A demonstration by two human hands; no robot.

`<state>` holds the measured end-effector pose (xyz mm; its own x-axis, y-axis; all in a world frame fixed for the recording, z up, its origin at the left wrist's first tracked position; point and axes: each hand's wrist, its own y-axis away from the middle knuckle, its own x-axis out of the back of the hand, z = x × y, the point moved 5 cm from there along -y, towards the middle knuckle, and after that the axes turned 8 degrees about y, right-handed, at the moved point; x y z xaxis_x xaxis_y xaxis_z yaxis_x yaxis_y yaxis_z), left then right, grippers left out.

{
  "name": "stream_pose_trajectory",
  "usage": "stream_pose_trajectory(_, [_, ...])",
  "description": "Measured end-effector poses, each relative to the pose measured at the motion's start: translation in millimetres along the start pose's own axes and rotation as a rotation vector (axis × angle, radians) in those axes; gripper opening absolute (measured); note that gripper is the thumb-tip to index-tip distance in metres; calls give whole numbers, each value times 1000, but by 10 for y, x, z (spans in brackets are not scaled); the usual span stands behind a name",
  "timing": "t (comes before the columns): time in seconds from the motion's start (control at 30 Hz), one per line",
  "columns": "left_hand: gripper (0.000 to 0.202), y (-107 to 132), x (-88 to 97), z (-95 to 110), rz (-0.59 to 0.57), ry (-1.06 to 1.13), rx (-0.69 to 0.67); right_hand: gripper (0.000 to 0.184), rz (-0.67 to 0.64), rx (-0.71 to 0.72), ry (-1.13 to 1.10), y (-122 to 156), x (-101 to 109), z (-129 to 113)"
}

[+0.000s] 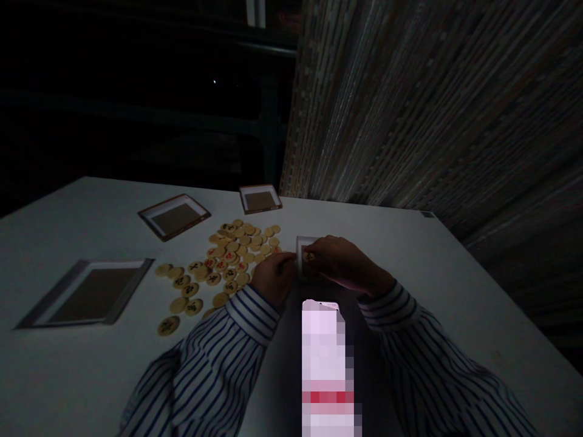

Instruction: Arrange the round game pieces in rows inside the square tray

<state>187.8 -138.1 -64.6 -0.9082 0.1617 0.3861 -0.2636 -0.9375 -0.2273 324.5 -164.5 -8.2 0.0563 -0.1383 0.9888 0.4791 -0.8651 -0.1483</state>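
Observation:
A heap of round wooden Chinese chess pieces (239, 246) with red and black characters lies on the white table (59, 243), spreading toward the lower left. My right hand (339, 264) pinches one wooden piece (308, 257) with its fingertips, against a small white-rimmed tray (301, 246) that stands partly hidden behind the fingers. My left hand (274, 278) is curled beside that tray, at the right edge of the heap. Whatever the left fingers touch is hidden.
Several shallow brown trays with white inner rims lie on the table, one at the left (86, 294) and others at the back (173, 216). A pixelated, blurred block (325, 364) covers part of the table's near edge. A ribbed curtain (410, 109) hangs at the right.

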Motion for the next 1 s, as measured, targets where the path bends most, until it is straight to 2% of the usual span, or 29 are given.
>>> stream_pose_trajectory(0.17, [27, 26, -46, 81, -84, -185, -56, 16, -40, 19, -28, -20, -114, -11])
stream_pose_trajectory(0.37, [28, 35, -64, 119, -129, -289, -77, 14, -80, 58, 31, -33, -208, -51])
stream_pose_trajectory(0.53, [29, 32, -84, 99, -152, -309, -61, 14, -97, 66, 25, -31, -205, -74])
stream_pose_trajectory(1.0, [27, 34, -72, 78, -124, -255, -89, 15, -51, 130, -92, -8, -183, -66])
